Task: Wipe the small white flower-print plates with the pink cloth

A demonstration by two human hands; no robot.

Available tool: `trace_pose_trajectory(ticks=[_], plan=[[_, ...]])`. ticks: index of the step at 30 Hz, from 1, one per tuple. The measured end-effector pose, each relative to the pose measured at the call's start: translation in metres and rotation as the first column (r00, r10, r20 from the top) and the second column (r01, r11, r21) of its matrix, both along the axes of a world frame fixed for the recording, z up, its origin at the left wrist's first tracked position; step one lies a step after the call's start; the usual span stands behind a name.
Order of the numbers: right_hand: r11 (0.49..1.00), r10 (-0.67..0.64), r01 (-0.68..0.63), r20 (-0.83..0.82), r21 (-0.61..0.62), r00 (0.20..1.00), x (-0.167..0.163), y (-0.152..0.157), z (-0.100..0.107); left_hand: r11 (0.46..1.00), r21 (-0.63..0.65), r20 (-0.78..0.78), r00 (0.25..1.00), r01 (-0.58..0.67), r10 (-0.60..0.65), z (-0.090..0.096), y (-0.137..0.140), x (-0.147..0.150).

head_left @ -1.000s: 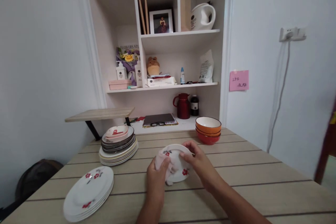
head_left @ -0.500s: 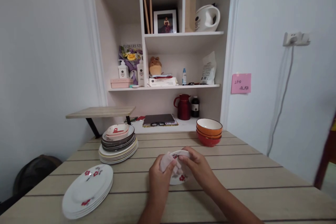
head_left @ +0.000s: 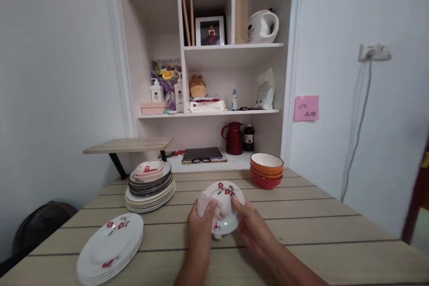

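Observation:
Above the middle of the table, a white plate [head_left: 230,208] with red flowers is held tilted, its face towards me. My right hand [head_left: 252,223] grips its right rim, thumb on the face and fingers behind. At the left rim, my left hand [head_left: 201,223] pinches a pale pink cloth [head_left: 208,204] against the plate. A bit of the cloth shows below the lower rim. To the left lies a stack of matching flowered plates [head_left: 109,246]. Behind it stands a taller stack of mixed plates [head_left: 150,187], topped by a small pinkish dish [head_left: 149,168].
Orange and red bowls [head_left: 267,170] are stacked at the back right of the table [head_left: 318,228]. A small raised shelf [head_left: 129,144] stands at the back left. Behind are a dark laptop [head_left: 203,153], a red jug [head_left: 233,138] and white shelving [head_left: 231,47].
The plate has turned to show more of its face. My right hand has moved from the top rim down to the right side. The cloth stays at the left.

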State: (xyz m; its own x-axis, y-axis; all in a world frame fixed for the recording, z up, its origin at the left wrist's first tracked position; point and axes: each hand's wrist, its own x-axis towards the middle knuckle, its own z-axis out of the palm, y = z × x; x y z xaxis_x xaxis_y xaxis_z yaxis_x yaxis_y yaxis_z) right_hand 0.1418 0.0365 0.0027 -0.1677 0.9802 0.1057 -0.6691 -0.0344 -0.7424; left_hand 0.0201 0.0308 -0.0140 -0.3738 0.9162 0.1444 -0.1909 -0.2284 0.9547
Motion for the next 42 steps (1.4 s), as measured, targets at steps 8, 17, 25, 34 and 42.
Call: trace_pose_trajectory(ticks=[8, 17, 25, 34, 42], plan=[[0.998, 0.055, -0.058, 0.200, 0.006, 0.978, 0.010, 0.005, 0.001, 0.996, -0.007, -0.017, 0.995, -0.094, 0.094, -0.006, 0.000, -0.003], [0.775, -0.528, 0.109, 0.545, 0.622, 0.651, 0.025, 0.003, 0.021, 0.992, 0.101, -0.178, 0.980, -0.069, 0.086, 0.002, -0.008, -0.003], [0.701, -0.567, -0.065, 0.610, 0.711, 0.554, 0.031, 0.000, 0.024, 0.980, 0.195, -0.316, 0.943, -0.046, 0.107, 0.006, -0.012, 0.001], [0.891, -0.370, 0.203, 0.392, 0.405, 0.842, 0.019, -0.001, 0.017, 0.999, 0.007, -0.149, 0.988, 0.047, -0.045, 0.013, -0.015, 0.002], [0.982, -0.162, 0.154, 0.067, 0.110, 0.985, 0.008, 0.000, 0.009, 0.999, 0.013, 0.017, 0.998, 0.052, -0.052, 0.017, -0.015, 0.004]])
